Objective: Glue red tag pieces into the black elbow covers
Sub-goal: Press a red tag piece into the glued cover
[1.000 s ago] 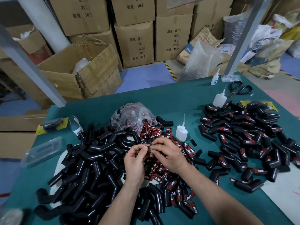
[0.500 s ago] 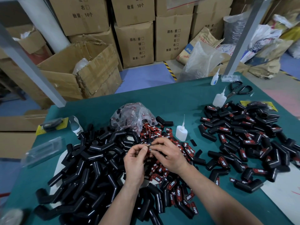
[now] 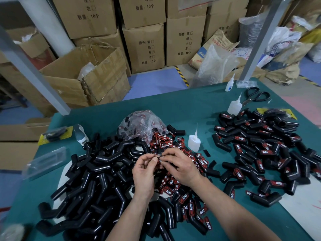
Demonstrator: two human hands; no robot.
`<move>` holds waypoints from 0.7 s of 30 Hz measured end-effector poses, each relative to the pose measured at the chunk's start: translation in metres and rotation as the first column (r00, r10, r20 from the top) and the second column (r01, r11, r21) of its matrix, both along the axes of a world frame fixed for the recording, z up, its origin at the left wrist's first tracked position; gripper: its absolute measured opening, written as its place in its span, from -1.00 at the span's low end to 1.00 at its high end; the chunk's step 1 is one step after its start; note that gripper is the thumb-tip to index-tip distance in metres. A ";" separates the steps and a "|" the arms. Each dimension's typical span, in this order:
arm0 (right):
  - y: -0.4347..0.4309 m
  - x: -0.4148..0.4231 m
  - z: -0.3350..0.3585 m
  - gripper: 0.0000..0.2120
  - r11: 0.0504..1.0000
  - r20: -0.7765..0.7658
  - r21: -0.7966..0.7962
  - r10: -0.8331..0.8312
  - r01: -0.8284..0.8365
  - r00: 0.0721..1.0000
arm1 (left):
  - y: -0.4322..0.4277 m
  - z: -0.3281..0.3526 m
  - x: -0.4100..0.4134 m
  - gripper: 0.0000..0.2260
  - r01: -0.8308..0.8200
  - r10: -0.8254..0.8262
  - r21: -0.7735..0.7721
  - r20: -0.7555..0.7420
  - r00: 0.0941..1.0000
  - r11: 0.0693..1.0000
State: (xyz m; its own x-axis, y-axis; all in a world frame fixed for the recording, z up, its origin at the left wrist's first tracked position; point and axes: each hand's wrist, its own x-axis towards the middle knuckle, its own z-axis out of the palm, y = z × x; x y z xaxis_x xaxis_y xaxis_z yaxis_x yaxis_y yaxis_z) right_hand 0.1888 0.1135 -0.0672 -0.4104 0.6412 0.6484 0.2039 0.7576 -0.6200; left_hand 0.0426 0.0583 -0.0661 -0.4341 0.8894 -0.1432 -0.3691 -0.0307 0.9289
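Pinching a single red tag piece [image 3: 160, 160] between them, the left hand [image 3: 144, 173] and the right hand [image 3: 181, 166] are meeting above the middle of the green table [image 3: 182, 108]; the fingers of both are curling in, with thumbs and forefingers closing on that tag. It is hovering just over the loose heap of red tag pieces [image 3: 175, 146], which is spilling from a clear plastic bag [image 3: 139, 122]. A big pile of bare black elbow covers [image 3: 97, 171] is lying to the left, touching the tag heap. To the right, well apart, covers already bearing tags [image 3: 264, 146] are lying in a second pile. A white glue bottle [image 3: 193, 142] is standing upright between the heaps, near the right hand. Another bottle [image 3: 234, 106] and black scissors [image 3: 257, 97] are sitting near the far right edge
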 end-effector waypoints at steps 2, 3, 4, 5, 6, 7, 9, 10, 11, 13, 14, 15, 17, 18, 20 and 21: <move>0.000 0.000 0.000 -0.82 1.000 0.003 -0.002 0.000 0.000 1.000 | 0.000 0.000 0.000 -0.75 0.003 -0.003 -0.002 -0.006 1.000 1.000; 0.001 0.000 -0.001 -0.82 1.000 0.003 -0.004 0.000 0.000 1.000 | 0.000 -0.001 -0.001 -0.76 0.005 -0.005 -0.003 -0.009 1.000 1.000; 0.001 0.000 -0.001 -0.82 1.000 0.003 -0.004 0.001 -0.001 1.000 | 0.000 -0.001 -0.001 -0.78 0.008 -0.008 -0.004 -0.007 1.000 1.000; 0.001 0.000 -0.001 -0.82 1.000 0.003 -0.002 0.004 -0.004 1.000 | 0.000 0.000 -0.001 -0.79 0.009 -0.009 -0.006 -0.002 1.000 1.000; 0.001 0.000 -0.002 -0.82 1.000 0.002 0.000 0.006 -0.006 1.000 | 0.000 0.000 -0.001 -0.80 0.007 -0.007 -0.009 0.002 1.000 1.000; 0.001 0.000 -0.001 -0.82 1.000 0.002 -0.001 0.008 -0.008 1.000 | 0.000 0.001 -0.001 -0.79 0.004 -0.004 -0.013 0.002 1.000 1.000; 0.001 0.000 -0.001 -0.82 1.000 0.004 -0.004 0.006 -0.006 1.000 | 0.000 0.002 0.000 -0.76 0.006 -0.006 -0.012 -0.006 1.000 1.000; 0.001 0.000 -0.001 -0.82 1.000 0.005 -0.004 0.005 -0.005 1.000 | 0.000 0.003 0.000 -0.75 0.008 -0.008 -0.008 -0.007 1.000 1.000; 0.001 0.000 0.000 -0.82 1.000 0.006 -0.002 0.005 -0.005 1.000 | 0.000 0.004 0.000 -0.74 0.010 -0.010 -0.007 -0.008 1.000 1.000; 0.001 0.001 0.001 -0.82 1.000 0.009 0.001 0.003 -0.003 1.000 | -0.001 0.006 0.001 -0.73 0.004 -0.004 -0.007 -0.010 1.000 1.000; 0.001 0.001 0.001 -0.82 1.000 0.009 0.001 0.000 0.000 1.000 | -0.001 0.006 0.001 -0.71 -0.001 0.001 -0.005 -0.007 1.000 1.000; 0.000 0.000 0.001 -0.82 1.000 0.007 0.001 -0.003 0.003 1.000 | -0.001 0.007 0.002 -0.69 -0.004 0.004 -0.001 -0.003 1.000 1.000; 0.000 0.000 0.001 -0.83 1.000 0.009 0.004 -0.008 0.008 1.000 | -0.001 0.008 0.002 -0.68 -0.003 0.003 0.001 -0.006 1.000 1.000; 0.000 0.000 0.002 -0.83 1.000 0.010 0.006 -0.007 0.007 1.000 | -0.001 0.009 0.002 -0.69 -0.002 0.002 0.003 -0.009 1.000 1.000; -0.001 0.001 0.003 -0.82 1.000 0.016 0.004 -0.008 0.008 1.000 | -0.002 0.009 0.001 -0.69 -0.002 0.002 0.003 -0.015 1.000 1.000; -0.001 0.001 0.003 -0.82 1.000 0.020 0.002 -0.009 0.009 1.000 | -0.002 0.010 0.001 -0.69 -0.002 0.002 0.004 -0.017 1.000 1.000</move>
State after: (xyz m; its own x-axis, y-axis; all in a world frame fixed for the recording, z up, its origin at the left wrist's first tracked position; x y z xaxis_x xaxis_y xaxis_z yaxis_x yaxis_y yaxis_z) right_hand 0.1894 0.1126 -0.0641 -0.4171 0.6440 0.6413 0.2231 0.7566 -0.6147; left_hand 0.0440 0.0564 -0.0566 -0.4381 0.8891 -0.1322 -0.3530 -0.0349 0.9350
